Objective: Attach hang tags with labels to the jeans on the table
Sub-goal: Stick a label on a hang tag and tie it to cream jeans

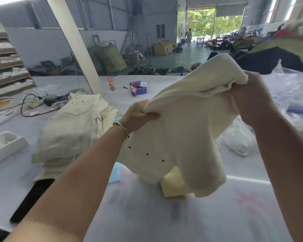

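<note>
Above the table, both hands' grips, left hand and right hand, clutching cream jeans, stack beside.

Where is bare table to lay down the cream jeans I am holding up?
Bare white table lies nearest you, between your forearms, before the yellow block. Both the left hand and right hand grip the cream jeans. Crowded: stacked cream jeans left, clear plastic bags right.

text: none legible | labels: none legible | numbers/signs: none legible
</note>
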The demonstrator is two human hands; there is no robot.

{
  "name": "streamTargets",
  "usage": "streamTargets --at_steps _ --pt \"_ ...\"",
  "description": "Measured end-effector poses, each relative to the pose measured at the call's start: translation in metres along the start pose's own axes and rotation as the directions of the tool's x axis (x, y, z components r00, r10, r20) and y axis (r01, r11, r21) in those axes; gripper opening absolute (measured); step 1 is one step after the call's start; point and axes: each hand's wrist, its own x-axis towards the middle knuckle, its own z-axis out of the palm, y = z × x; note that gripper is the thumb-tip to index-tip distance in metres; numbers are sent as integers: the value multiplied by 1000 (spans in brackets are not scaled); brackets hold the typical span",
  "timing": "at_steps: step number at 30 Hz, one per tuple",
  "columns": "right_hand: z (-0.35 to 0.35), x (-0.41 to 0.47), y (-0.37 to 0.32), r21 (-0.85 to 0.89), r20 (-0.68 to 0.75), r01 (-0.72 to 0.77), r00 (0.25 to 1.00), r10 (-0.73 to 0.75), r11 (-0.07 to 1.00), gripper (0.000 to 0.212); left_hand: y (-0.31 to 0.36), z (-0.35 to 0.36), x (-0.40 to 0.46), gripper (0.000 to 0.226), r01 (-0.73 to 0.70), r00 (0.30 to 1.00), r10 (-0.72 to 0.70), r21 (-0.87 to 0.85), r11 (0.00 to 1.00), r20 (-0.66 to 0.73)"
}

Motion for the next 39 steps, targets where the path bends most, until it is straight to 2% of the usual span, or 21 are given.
streamTargets --at_steps 2,5,6,8,10,13,16,19,21,24,27,29,31,34,36,37,39 --pt "-23 -8 -2 94 -77 -22 997 30 995 27 12 15 -10 46 11 999 -16 112 994 47" --pt "-48 -17 1 42 -59 -45 997 47 998 23 6 56 -40 25 76 972 -143 332 940 185" --pt "-55 -20 4 -1 -40 -64 997 64 998 25 1 69 -50 17 129 958 -205 337 933 200" --pt "-68 -27 12 -20 -42 -105 994 104 994 31 -10 83 -65 27 210 944 -269 285 935 188" --pt "-81 -32 21 17 -58 -129 990 130 991 30 -17 82 -69 34 222 948 -272 270 937 165" --pt "-99 -41 33 53 -102 -145 983 150 988 35 -7 65 -65 31 154 975 -192 277 949 115" --pt "-110 -50 41 44 -114 -140 983 144 989 29 14 39 -62 29 39 998 -15 405 914 -61" --pt "-116 -54 48 42 -149 -124 980 129 991 27 33 20 -61 22 83 932 117 515 853 -344" --pt "-116 -55 50 89 -177 -118 975 133 989 27 46 14 -60 17 77 870 189 504 860 -455" --pt "-117 -58 55 122 -210 -112 968 136 986 34 60 13 -65 22 3 837 283 521 853 -468" --pt "-120 -57 54 93 -275 -117 952 138 989 28 66 16 -73 21 1 819 328 572 820 -472" --pt "-122 -54 52 1 -330 -109 938 104 994 14 69 14 -77 16 7 835 328 605 796 -442" --pt "-124 -52 49 -105 -358 -82 933 40 991 13 70 7 -79 24 -17 878 291 583 812 -379" --pt "-128 -52 39 -212 -315 -19 948 -49 977 12 65 4 -78 43 -38 961 114 290 956 -251" --pt "-133 -51 33 -289 -293 -2 952 -87 957 13 54 12 -78 43 70 997 -62 183 981 -45" --pt "-136 -51 30 -351 -275 0 956 -104 936 13 44 22 -79 37 140 984 -158 187 972 86" --pt "-142 -53 27 -462 -235 -7 965 -115 887 12 20 52 -82 24 263 896 -323 224 939 306"
